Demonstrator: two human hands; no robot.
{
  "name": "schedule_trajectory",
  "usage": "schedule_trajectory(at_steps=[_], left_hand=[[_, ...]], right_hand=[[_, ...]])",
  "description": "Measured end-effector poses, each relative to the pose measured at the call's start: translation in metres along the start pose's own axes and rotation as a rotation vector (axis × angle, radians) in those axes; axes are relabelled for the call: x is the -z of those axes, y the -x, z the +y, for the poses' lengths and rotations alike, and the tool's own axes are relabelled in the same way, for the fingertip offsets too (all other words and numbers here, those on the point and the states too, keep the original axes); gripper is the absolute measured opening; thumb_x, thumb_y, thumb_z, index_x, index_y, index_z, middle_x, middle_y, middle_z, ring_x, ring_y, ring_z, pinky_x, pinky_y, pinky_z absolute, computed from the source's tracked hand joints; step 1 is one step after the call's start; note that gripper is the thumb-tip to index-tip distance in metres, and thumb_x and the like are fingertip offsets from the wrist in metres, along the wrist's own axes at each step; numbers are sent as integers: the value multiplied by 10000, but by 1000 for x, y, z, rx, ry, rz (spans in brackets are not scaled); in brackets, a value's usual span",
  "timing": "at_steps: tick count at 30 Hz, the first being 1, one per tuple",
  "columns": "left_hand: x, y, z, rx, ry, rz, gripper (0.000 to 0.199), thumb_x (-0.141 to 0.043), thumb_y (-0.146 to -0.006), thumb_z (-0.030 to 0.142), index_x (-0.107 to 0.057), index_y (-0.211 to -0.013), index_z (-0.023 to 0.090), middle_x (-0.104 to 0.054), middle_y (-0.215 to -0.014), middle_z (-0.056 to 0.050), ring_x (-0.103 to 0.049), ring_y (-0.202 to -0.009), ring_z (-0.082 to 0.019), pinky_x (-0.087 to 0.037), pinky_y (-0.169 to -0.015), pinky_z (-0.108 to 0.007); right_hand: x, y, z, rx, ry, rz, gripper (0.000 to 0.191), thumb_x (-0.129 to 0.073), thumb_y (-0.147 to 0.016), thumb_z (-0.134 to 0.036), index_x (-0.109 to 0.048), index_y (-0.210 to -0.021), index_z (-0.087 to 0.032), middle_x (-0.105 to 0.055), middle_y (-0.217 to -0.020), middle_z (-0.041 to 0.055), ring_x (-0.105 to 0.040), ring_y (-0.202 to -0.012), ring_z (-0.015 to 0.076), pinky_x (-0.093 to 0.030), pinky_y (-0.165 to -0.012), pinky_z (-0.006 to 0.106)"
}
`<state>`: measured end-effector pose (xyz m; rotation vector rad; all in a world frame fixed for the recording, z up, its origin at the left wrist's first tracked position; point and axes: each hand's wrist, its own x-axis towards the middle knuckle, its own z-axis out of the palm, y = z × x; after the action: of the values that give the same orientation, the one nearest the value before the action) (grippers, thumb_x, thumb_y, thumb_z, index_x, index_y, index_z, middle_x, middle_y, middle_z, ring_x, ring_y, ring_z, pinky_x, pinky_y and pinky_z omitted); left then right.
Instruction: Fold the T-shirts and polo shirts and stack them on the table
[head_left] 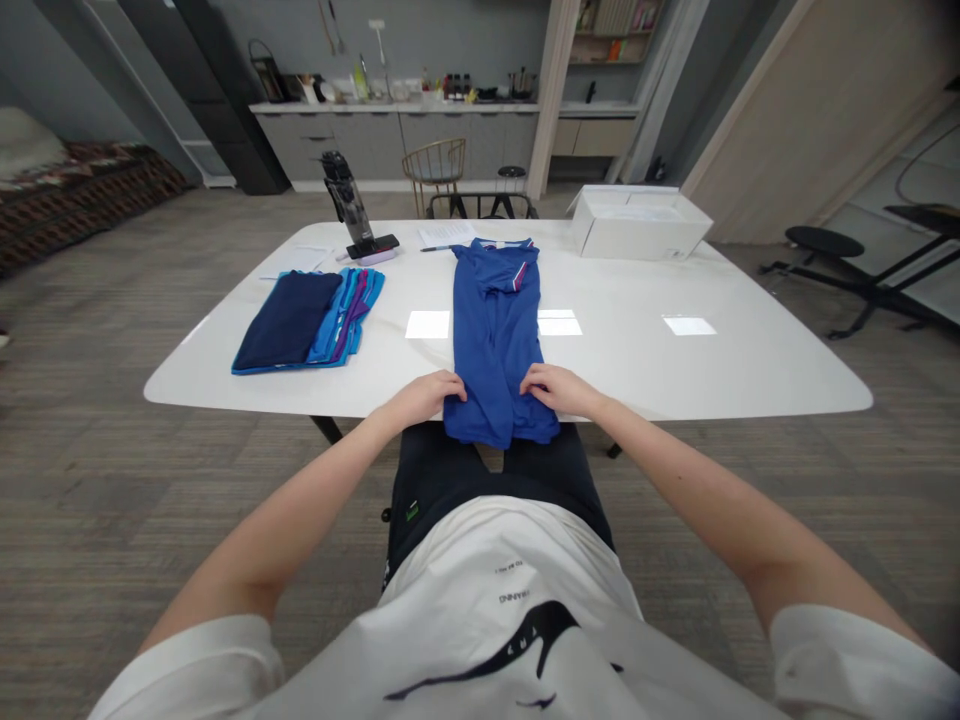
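Note:
A blue short-sleeved shirt (491, 330) lies lengthwise on the white table (637, 370), its sides folded inward into a narrow strip. The collar points to the far edge, and a sleeve with a red and white stripe rests on top. Its hem hangs over the near table edge, above my lap. My left hand (431, 395) pinches the left edge of the shirt near the table's front. On the opposite edge, at about the same height, my right hand (559, 388) pinches the cloth too.
Folded clothes (289, 320) in navy, blue and purple are stacked on the left. Behind them stands a black handheld vacuum cleaner (352, 210). A pen (435, 248) and papers (448, 232) lie beyond the shirt. A white box (637, 225) stands at the back right.

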<state>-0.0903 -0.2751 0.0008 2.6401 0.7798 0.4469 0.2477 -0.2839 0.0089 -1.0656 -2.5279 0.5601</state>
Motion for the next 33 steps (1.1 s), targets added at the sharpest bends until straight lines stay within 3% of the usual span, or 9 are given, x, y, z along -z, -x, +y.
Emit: schedule_trajectory(at_steps=[5,10,17,20,24,27,29,31,33], left_hand=[[5,2,-8,-104,26,-107,509,-460,-822,-25,-755,-1142,238,-688,-1239,-80,-624,-1170,-213,-469,-1063,-341],[6,-10,-14,-111,132,-133,252,-524,-976,175,-770,-979,229,-706,-1143,-93,-641,-1085,-205,-471,-1007,-321],[17,-24,-9,-62,208,-186,220,-498,-1018,263,-710,-973,221,-704,-1050,-78,-615,-1024,-208,-438,-963,-339],[27,-33,-7,95,392,-109,173,-503,-996,238,-673,-1023,215,-689,-1023,-50,-616,-976,-187,-456,-922,-323],[38,-67,-18,348,849,111,157,-615,-923,347,-643,-984,205,-667,-917,-21,-618,-808,-151,-492,-752,-273],[39,-108,-40,559,1166,313,234,-731,-799,340,-635,-968,211,-647,-794,6,-583,-652,-122,-463,-613,-242],[36,-135,-59,689,1273,415,224,-744,-744,277,-641,-929,205,-649,-758,4,-590,-639,-129,-473,-603,-248],[32,-155,-81,840,1303,471,156,-730,-721,230,-627,-832,190,-642,-714,-7,-592,-625,-134,-496,-612,-258],[29,-166,-101,967,1301,487,121,-711,-719,216,-602,-763,190,-637,-687,-13,-601,-615,-134,-513,-617,-256]], right_hand=[[21,8,25,20,-71,-187,503,-483,-757,46,-811,-1005,-244,-660,-1141,71,-638,-1072,217,-482,-998,351],[26,11,35,12,-129,-250,332,-671,-804,-91,-808,-1064,-246,-632,-1161,87,-614,-1096,238,-473,-1023,364],[22,6,41,0,-209,-246,140,-677,-877,-240,-783,-967,-237,-643,-1085,82,-591,-1054,233,-457,-988,374],[31,-1,39,-107,-378,-217,163,-627,-892,-265,-738,-999,-212,-676,-1011,62,-604,-952,207,-468,-925,361],[55,-22,43,-346,-733,-62,209,-668,-850,-361,-677,-978,-196,-659,-857,20,-578,-751,159,-465,-730,308],[67,-52,63,-532,-981,109,222,-734,-772,-372,-616,-845,-198,-541,-649,-37,-452,-552,97,-346,-532,240],[69,-75,82,-646,-1067,212,255,-757,-722,-321,-532,-729,-202,-441,-572,-64,-335,-473,61,-221,-450,215],[66,-94,102,-766,-1049,290,283,-771,-701,-280,-499,-701,-206,-438,-560,-61,-299,-442,49,-154,-411,207],[60,-108,118,-884,-940,336,250,-793,-698,-259,-560,-771,-203,-464,-547,-55,-329,-422,60,-154,-382,200]])
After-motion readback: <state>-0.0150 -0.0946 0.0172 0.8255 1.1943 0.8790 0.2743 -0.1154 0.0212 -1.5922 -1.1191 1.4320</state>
